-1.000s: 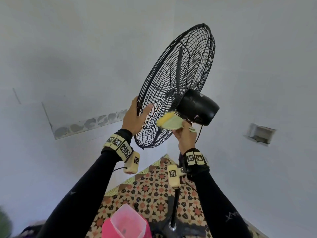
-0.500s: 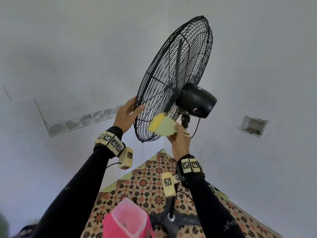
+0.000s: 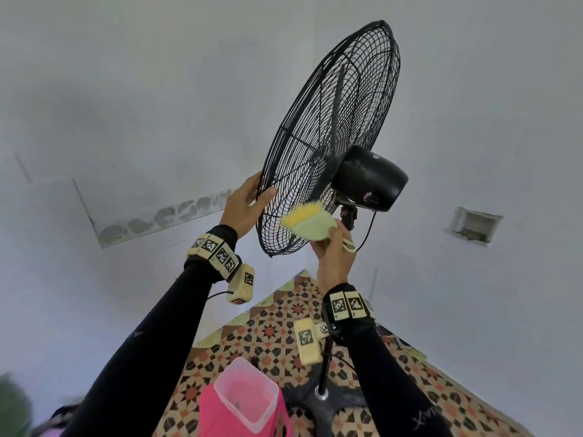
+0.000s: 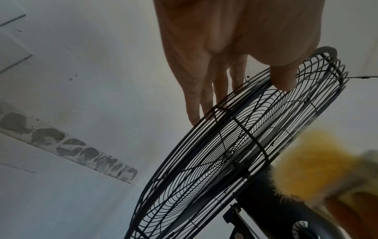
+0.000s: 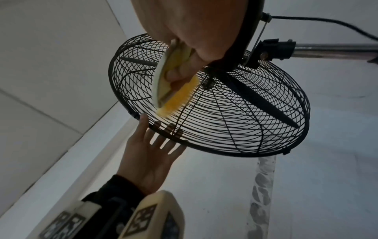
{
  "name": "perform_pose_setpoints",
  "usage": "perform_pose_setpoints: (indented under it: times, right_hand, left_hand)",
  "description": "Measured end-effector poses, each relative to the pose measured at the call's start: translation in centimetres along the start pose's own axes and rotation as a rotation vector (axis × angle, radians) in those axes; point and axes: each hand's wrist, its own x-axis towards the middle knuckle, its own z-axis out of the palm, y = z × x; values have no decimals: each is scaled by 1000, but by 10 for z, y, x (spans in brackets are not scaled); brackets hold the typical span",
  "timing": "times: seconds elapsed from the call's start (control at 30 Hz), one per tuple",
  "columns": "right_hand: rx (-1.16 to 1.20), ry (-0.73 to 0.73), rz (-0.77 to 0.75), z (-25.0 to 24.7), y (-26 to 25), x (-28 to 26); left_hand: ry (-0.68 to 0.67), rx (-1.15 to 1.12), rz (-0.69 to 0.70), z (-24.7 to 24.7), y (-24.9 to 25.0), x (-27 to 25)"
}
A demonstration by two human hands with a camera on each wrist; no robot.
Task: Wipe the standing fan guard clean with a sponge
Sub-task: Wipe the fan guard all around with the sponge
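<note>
The guard (image 3: 328,134) stands tilted on its pole, above the patterned floor. The sponge (image 3: 307,223), yellow side to the wires, touches its rear face low down, just beside the motor (image 3: 369,179). The right hand (image 3: 334,257) grips it, fingers curled round its pale backing. The left hand (image 3: 244,205) steadies the rim, fingers straight on the front, thumb on the back. Wiping looks under way; how much wire is already clean cannot be told, and most of the rear and the front probably remain. One fan, one sponge, two hands, one pink tub (image 3: 244,395) below.
</note>
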Motion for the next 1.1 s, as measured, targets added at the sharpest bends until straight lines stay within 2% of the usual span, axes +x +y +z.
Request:
perform_pose_setpoints:
  times: [0.17, 0.37, 0.47, 0.6, 0.7, 0.83, 0.87, 0.9, 1.0, 1.03, 1.1]
  right_hand:
    - [-3, -13, -22, 22, 12, -28]
    - [-181, -284, -79, 27, 17, -48]
    - [-272, -364, -163, 31, 19, -52]
    - [-446, -568, -239, 28, 36, -57]
    - [-460, -511, -301, 25, 42, -57]
    - [-421, -204, -370, 13, 42, -47]
    - [-408, -202, -359, 12, 42, -47]
    - [-414, -265, -347, 12, 42, -49]
    - [-509, -573, -325, 16, 41, -57]
    - [-535, -606, -320, 17, 41, -56]
    - [-534, -525, -317, 14, 40, -48]
  left_hand:
    - [21, 12, -6, -1, 0, -2]
    - [-132, -16, -53, -11, 1, 0]
    - [-165, -18, -72, -15, 7, 4]
    - [-176, -36, -101, -20, 9, 6]
    - [-179, -36, -117, -19, 11, 7]
    - [-190, -39, -139, -18, 9, 8]
    - [-182, -41, -138, -18, 8, 8]
    - [-174, -39, -137, -18, 7, 7]
    - [-159, -21, -119, -17, 4, 7]
    - [-165, -17, -125, -17, 4, 7]
    - [-173, -24, -142, -18, 3, 7]
